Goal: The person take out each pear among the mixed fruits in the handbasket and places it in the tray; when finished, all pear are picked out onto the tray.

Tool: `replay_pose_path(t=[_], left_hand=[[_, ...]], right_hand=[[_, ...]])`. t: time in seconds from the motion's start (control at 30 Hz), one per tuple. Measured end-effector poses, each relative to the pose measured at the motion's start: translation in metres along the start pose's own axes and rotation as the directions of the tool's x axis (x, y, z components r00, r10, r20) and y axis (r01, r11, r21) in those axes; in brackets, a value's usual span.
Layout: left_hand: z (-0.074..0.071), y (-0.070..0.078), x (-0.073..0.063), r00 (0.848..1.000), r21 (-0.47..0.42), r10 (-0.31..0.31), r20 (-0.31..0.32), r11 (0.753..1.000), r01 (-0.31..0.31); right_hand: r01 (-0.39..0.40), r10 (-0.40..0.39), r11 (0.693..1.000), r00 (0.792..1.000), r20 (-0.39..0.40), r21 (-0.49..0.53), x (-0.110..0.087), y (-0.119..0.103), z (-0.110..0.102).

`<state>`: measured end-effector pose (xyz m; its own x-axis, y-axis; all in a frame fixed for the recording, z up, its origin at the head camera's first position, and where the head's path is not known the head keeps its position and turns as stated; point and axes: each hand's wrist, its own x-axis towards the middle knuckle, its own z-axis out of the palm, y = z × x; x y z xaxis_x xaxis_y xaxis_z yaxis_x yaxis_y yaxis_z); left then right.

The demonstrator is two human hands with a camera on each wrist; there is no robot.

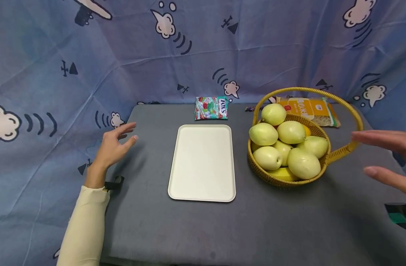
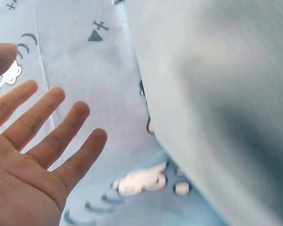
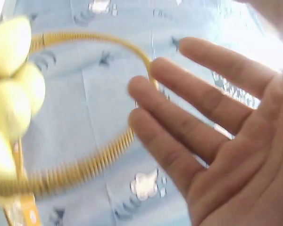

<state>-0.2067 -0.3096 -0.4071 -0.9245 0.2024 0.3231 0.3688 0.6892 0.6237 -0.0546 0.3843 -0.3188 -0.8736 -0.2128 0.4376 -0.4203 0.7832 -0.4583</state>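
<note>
My left hand (image 1: pixel 114 146) hovers over the left side of the grey table, holding nothing. Its spread fingers (image 2: pixel 47 113) show in the left wrist view. At the right edge of the head view, my right hand (image 1: pixel 402 145) is beside the tilted handle (image 1: pixel 342 151) of a yellow woven basket (image 1: pixel 261 173). The right wrist view shows its fingers (image 3: pixel 198 94) extended and not wrapped round that handle; whether they touch it I cannot tell. Smooth pale green fruits (image 1: pixel 291 132) fill the basket, with a yellow thing (image 1: pixel 282 174) partly hidden beneath.
A cream rectangular tray (image 1: pixel 203 162) lies mid-table, left of the basket. Behind it is a green and red snack packet (image 1: pixel 211 108). An orange grain bag (image 1: pixel 309 109) lies behind the basket, near a small dark wrapper (image 1: pixel 251 109). Patterned blue cloth (image 1: pixel 203 48) hangs around the table (image 1: pixel 189 232).
</note>
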Motion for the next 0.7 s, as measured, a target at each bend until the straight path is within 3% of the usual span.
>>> replay_pose_path(t=[0.17,0.3,0.53,0.7], left_hand=[[0.027,0.003,0.021,0.998,-0.079,-0.040,0.044,0.996,0.043],[0.046,0.008,0.038,0.994,-0.116,-0.059,0.087,0.991,0.069],[0.072,0.019,0.062,0.977,-0.126,-0.085,0.196,0.986,0.111],[0.089,0.024,0.072,0.956,-0.114,-0.118,0.269,0.982,0.154]], right_hand=[[0.090,-0.091,0.996,0.995,0.033,0.007,0.036,-0.032,0.022],[0.174,-0.173,0.985,0.984,0.043,-0.009,0.060,-0.043,0.039],[0.149,-0.147,0.989,0.977,0.156,-0.002,0.094,-0.051,0.071],[0.071,-0.074,0.997,0.964,0.254,0.023,0.108,-0.053,0.087]])
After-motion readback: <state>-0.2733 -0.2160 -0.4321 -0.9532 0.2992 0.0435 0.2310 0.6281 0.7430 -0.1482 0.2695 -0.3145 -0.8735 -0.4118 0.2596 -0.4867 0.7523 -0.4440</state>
